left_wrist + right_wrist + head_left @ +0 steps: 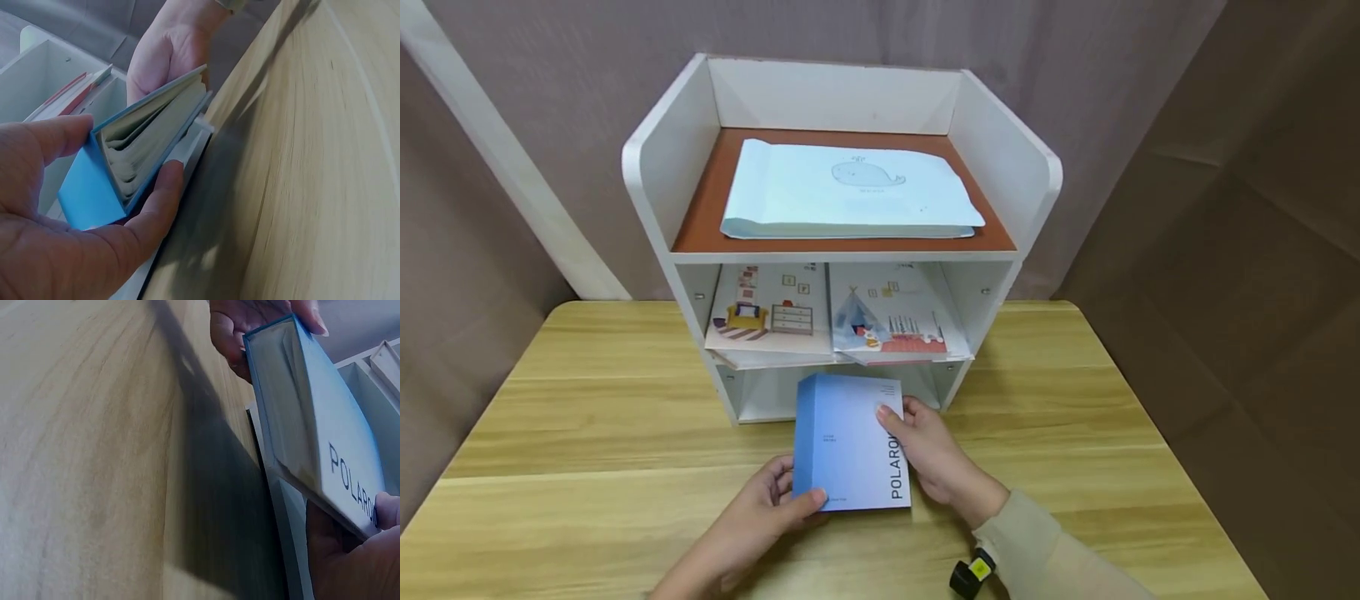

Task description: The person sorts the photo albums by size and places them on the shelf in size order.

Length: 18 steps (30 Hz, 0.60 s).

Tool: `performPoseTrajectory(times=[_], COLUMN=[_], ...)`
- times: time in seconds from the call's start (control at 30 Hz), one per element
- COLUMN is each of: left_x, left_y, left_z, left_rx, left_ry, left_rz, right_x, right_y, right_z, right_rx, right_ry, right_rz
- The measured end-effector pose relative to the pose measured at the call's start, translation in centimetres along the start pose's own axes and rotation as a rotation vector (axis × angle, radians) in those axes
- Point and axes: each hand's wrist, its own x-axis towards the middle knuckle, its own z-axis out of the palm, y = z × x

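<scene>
A blue photo album (853, 442), lettered "POLARO…" along its right side, is held above the table in front of the shelf. My left hand (763, 508) pinches its lower left corner, thumb on the cover and fingers beneath. On the right edge my right hand (936, 454) grips it, the thumb (387, 511) lying over the lettering. From the left wrist view, the album's blue spine (94, 187) and the page edges between its covers show. The undersides of both hands are hidden in the head view.
A small white shelf unit (651, 167) stands on the wooden table (587, 492). On its top lies a pale blue package (790, 183) with a whale drawing. Illustrated books (775, 333) fill the middle shelf and jut out slightly. The bottom shelf (767, 400) is behind the album.
</scene>
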Motion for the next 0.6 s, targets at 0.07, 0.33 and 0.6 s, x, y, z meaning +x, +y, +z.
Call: performPoseTrajectory(times=[0.07,0.33,0.6], left_x=[0.15,0.41,0.7], left_y=[-0.09,-0.09,0.22], left_z=[0.22,0.3,0.43], left_rx=[-0.009,-0.081,-0.117], left_ry=[0.009,0.022,0.124], left_rz=[-0.007,-0.001,0.015], right_x=[0.04,0.05,-0.57], right_y=[0.17,0.6,0.48], right_z=[-0.02,-0.07,0.17], right_rx=[-0.003,-0.033,-0.046], right_ry=[0.0,-0.038,-0.152], right_rz=[0.003,0.013,0.014])
